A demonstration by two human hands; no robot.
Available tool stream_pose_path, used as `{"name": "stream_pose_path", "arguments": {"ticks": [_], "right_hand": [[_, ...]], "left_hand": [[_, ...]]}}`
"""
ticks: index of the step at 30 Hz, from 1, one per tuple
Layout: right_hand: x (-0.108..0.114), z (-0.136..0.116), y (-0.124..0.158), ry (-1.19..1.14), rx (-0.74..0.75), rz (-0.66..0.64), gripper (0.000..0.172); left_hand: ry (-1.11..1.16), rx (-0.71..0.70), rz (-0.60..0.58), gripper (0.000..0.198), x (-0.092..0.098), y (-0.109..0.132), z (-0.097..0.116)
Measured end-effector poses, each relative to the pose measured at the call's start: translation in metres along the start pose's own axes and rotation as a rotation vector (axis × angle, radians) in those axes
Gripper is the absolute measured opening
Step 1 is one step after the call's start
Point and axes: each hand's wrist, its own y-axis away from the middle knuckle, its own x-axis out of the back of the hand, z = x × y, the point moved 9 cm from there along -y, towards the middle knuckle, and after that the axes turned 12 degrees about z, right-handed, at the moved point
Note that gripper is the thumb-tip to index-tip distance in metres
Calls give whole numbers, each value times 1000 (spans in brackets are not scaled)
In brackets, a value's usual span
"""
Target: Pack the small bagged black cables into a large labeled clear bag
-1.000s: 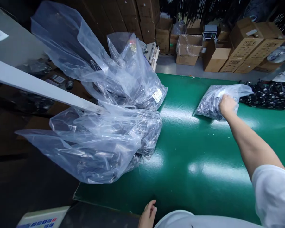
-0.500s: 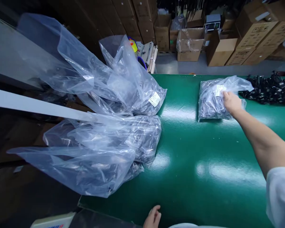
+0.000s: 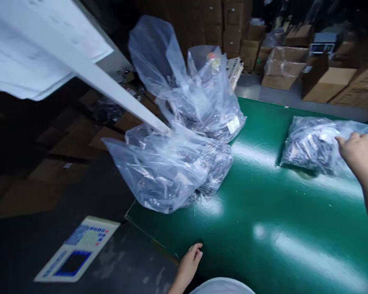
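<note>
My right hand [image 3: 359, 150] is at the right edge, over a clear plastic bag [image 3: 306, 145] of dark goods that lies on the green table [image 3: 263, 208]. Its thumb stands apart from the fingers, and nothing shows in its grip; whether it touches the plastic is hard to tell. A pale label on that bag is blurred. Low in the view, my left hand [image 3: 190, 259] hovers by the table's near edge, fingers loosely bent and holding nothing. More filled clear bags [image 3: 171, 175] sit at the table's left end, one with a white label [image 3: 233, 125].
A pale metal bar [image 3: 119, 92] slants down to the bags at left. Below it is a device with a keypad and dark display [image 3: 73, 261]. Cardboard boxes [image 3: 286, 67] line the floor behind the table. Papers [image 3: 43, 53] hang at upper left.
The view has swung left, bringing the keypad device and papers in. My right hand has come off the label, its thumb now spread. The left hand shows more of its forearm.
</note>
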Motion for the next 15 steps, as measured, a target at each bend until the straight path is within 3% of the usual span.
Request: {"name": "stream_pose_path", "arguments": {"ticks": [2, 3, 5, 7, 8, 10, 12, 15], "right_hand": [[50, -68, 5, -131, 145, 174, 57], [75, -113, 14, -267, 231, 167, 56], [118, -216, 46, -591, 359, -62, 69], [167, -323, 85, -869, 386, -277, 93], [195, -374, 101, -942, 431, -281, 102], [245, -459, 126, -1023, 513, -167, 110], [261, -513, 136, -984, 444, -87, 105], [240, -548, 140, -875, 422, -195, 72]], "left_hand": [[15, 12, 31, 45, 3, 4, -9], [21, 30, 34, 43, 3, 5, -15], [30, 62, 33, 42, 0, 8, -24], [43, 76, 36, 41, -2, 11, -29], [62, 81, 40, 41, -1, 13, -31], [110, 91, 53, 41, 1, 17, -36], [146, 107, 83, 41, 6, 22, -43], [181, 131, 135, 42, 14, 33, -64]]}}
